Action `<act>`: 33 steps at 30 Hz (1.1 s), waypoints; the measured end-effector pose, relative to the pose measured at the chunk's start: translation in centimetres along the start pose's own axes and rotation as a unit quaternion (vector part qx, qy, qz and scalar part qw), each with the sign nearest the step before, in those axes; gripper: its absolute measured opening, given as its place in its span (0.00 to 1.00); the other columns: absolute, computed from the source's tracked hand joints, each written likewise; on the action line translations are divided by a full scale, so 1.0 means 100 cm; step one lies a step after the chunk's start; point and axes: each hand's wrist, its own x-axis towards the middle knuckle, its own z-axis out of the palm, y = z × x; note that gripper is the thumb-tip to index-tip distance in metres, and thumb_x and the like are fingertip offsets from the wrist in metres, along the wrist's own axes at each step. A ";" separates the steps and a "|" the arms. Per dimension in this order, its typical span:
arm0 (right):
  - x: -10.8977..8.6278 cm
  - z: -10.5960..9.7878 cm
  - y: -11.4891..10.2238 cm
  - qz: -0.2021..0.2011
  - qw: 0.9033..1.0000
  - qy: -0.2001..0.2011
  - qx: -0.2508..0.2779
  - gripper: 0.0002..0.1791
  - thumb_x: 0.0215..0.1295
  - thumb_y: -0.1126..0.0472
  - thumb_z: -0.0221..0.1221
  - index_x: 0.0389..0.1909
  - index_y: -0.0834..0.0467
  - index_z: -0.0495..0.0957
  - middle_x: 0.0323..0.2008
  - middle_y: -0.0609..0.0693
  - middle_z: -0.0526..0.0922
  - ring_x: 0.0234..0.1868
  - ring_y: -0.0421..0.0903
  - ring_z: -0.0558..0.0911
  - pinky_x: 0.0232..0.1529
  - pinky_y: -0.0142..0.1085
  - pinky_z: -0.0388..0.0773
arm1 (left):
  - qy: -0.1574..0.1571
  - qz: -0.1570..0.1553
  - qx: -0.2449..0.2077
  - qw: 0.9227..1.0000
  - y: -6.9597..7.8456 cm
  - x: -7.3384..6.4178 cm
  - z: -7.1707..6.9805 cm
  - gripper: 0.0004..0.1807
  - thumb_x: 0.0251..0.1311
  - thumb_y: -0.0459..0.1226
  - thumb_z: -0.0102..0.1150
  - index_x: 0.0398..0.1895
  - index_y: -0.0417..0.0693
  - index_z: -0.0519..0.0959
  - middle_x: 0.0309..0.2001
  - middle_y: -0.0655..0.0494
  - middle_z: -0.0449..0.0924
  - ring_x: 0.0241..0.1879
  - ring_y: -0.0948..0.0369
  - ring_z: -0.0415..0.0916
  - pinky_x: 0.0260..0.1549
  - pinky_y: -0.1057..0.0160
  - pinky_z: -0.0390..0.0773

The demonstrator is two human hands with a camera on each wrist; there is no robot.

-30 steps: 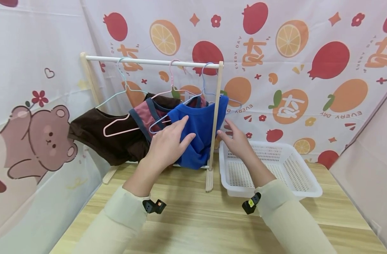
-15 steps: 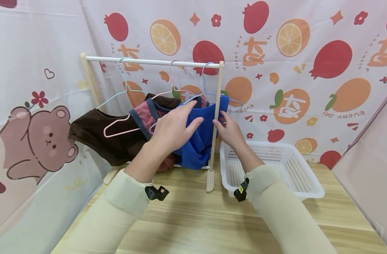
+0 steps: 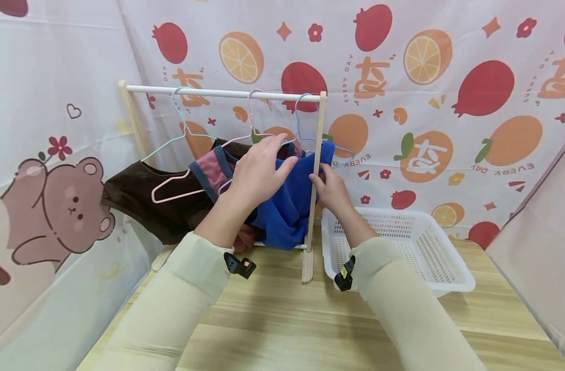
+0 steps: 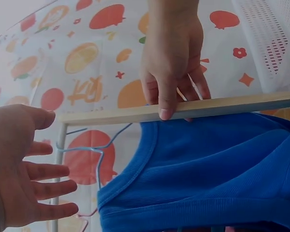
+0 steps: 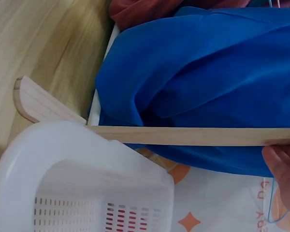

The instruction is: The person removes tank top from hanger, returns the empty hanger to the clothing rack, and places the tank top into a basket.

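A blue sleeveless top point(image 3: 289, 198) hangs from a blue hanger point(image 3: 297, 121) at the right end of a small clothes rack point(image 3: 226, 93). My left hand point(image 3: 261, 172) is in front of the top in the head view. Its fingers are spread and relaxed in the left wrist view, apart from the cloth and holding nothing. My right hand point(image 3: 332, 189) grips the rack's right wooden post point(image 4: 222, 107), thumb on the near face and fingers behind. The top lies against that post, partly behind it. Whether the right fingertips also touch the cloth is hidden.
A dark brown garment point(image 3: 159, 201) hangs at left from a mint hanger point(image 3: 186, 123). Between it and the blue top is a pink garment with navy edging point(image 3: 212, 167), on a pink hanger point(image 3: 177, 197). A white plastic basket point(image 3: 449, 283) stands right of the rack on the wooden table point(image 3: 263, 319).
My left hand has moved up and right across the blue top. My right hand has shifted left from beside the post and now grips it. The hanger hooks look unmoved.
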 end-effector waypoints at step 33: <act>0.009 -0.005 0.010 0.004 0.999 -0.040 -0.020 0.26 0.73 0.47 0.53 0.67 0.54 0.66 0.45 0.56 0.81 0.45 0.52 0.81 0.48 0.45 0.81 | 0.000 -0.071 -0.033 0.997 -0.002 0.071 0.038 0.30 0.70 0.52 0.51 0.69 0.45 0.67 0.53 0.46 0.80 0.51 0.51 0.80 0.51 0.51 0.80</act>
